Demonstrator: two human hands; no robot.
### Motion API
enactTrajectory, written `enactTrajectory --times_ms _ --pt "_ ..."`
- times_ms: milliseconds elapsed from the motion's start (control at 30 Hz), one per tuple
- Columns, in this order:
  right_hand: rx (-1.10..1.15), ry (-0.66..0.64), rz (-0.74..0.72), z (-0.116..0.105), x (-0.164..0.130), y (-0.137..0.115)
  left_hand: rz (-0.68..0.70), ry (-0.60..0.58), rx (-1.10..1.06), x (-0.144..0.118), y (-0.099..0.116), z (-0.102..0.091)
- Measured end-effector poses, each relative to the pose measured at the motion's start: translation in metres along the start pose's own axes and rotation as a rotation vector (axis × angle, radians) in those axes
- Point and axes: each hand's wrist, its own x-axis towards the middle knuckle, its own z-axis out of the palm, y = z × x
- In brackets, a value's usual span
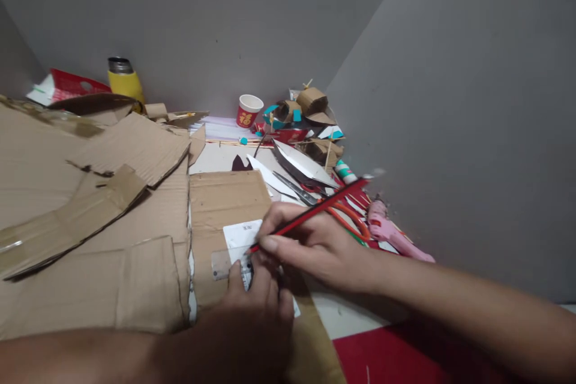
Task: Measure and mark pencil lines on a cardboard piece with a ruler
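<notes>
My right hand [315,246] grips a red pencil [324,207], its tip touching a small white card [240,234] that lies on a cardboard sheet [225,198]. My left hand [252,324] presses a clear plastic ruler [222,264] flat across the card, fingers spread over it. The pencil tip sits right at the ruler's edge. Both hands meet near the bottom middle of the head view.
Large torn cardboard pieces [112,192] cover the left. Scissors with orange handles [346,219], a pink glue gun [391,231], a red paper cup [247,111], a yellow flask [123,81] and cardboard scraps lie near the grey walls. A red surface [405,354] is at bottom right.
</notes>
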Motion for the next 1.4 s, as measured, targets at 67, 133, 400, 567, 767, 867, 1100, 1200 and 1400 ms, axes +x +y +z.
enactTrajectory --times_ms 67,133,400,567,767,867,1100,1200,1400 --pt "0.034 -0.168 -0.005 0.010 0.021 0.002 -0.011 -0.005 0.001 -0.001 0.003 0.002" --pt "0.113 -0.253 0.028 0.021 0.039 0.011 -0.025 -0.007 0.019 -0.003 0.006 0.004" --pt "0.163 -0.230 0.018 0.031 0.060 0.040 -0.096 0.010 -0.010 -0.005 0.013 0.008" --pt "0.101 -0.268 -0.027 0.028 0.059 0.038 -0.080 -0.069 -0.012 -0.006 0.013 0.006" --pt "0.058 -0.248 -0.049 0.028 0.060 0.039 -0.069 -0.091 -0.005 -0.006 0.013 0.007" --pt "0.015 -0.258 -0.055 0.028 0.060 0.038 -0.056 -0.079 -0.016 -0.006 0.012 0.007" --pt "-0.085 -0.282 -0.131 0.029 0.060 0.036 -0.084 -0.108 -0.010 -0.005 0.014 0.003" --pt "-0.122 -0.281 -0.161 0.029 0.059 0.035 -0.080 -0.114 -0.014 -0.005 0.014 0.003" --pt "-0.143 -0.206 -0.194 0.031 0.059 0.037 -0.050 -0.061 -0.007 -0.005 0.010 0.006"
